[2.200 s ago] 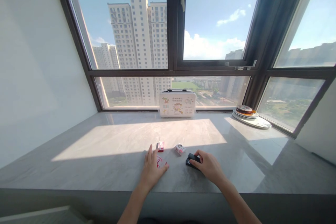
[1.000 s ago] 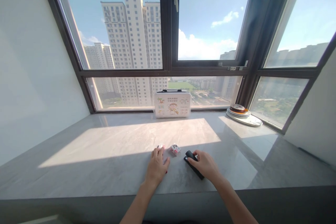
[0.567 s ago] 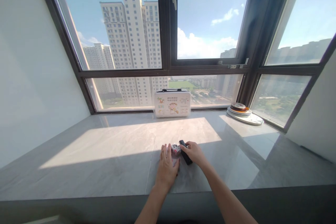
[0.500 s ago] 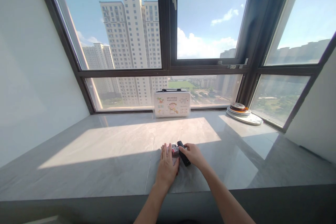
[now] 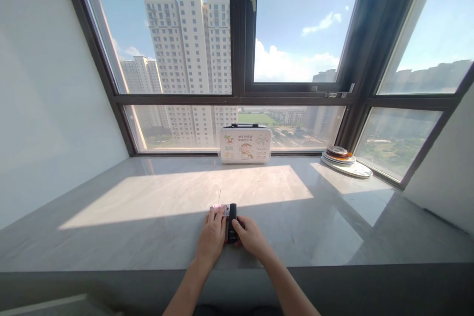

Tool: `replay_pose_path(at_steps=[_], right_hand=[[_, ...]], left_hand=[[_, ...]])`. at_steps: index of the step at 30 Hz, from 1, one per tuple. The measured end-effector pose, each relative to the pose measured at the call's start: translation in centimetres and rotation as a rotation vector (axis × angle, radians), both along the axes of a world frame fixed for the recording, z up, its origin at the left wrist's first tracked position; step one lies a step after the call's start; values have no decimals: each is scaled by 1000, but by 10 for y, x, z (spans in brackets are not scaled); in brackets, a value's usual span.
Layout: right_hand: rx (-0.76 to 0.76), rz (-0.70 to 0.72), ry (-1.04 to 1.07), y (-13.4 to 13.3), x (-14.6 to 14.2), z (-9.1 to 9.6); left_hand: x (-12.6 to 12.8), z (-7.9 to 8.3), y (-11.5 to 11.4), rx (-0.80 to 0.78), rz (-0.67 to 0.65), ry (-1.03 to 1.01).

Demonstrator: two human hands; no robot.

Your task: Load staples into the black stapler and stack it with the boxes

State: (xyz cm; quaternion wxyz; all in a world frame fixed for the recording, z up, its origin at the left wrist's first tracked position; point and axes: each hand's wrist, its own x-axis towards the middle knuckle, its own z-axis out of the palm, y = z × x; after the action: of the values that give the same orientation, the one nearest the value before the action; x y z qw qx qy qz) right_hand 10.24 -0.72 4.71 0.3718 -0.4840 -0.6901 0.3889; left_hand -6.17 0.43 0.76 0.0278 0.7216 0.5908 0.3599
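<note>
My left hand (image 5: 210, 238) lies over a small printed box (image 5: 217, 207) on the stone sill, fingers across its top. White and pink print shows past the fingertips; the rest of the box is under the hand. My right hand (image 5: 252, 235) grips a black oblong object (image 5: 232, 222), its thumb on the near half. This object stands lengthwise away from me, right against the box's right side. Its exact kind cannot be made out.
A white case with cartoon prints (image 5: 245, 146) stands upright against the window. To the right, a stack of plates and lids (image 5: 344, 160) sits in the corner. The sill's front edge (image 5: 318, 265) runs below my hands.
Both hands have shifted left and slightly nearer with the box and the black object. The black object has turned from slanted to nearly straight, lining up beside the box.
</note>
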Motion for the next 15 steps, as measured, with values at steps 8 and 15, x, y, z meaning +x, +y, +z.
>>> replay_pose_path(at_steps=[8,15], right_hand=[[46,60,36,3,-70,11],[51,59,10,9,-80,10]], left_hand=[[-77,6,7,30,63,-22],[-94,7,16,44,26,-73]])
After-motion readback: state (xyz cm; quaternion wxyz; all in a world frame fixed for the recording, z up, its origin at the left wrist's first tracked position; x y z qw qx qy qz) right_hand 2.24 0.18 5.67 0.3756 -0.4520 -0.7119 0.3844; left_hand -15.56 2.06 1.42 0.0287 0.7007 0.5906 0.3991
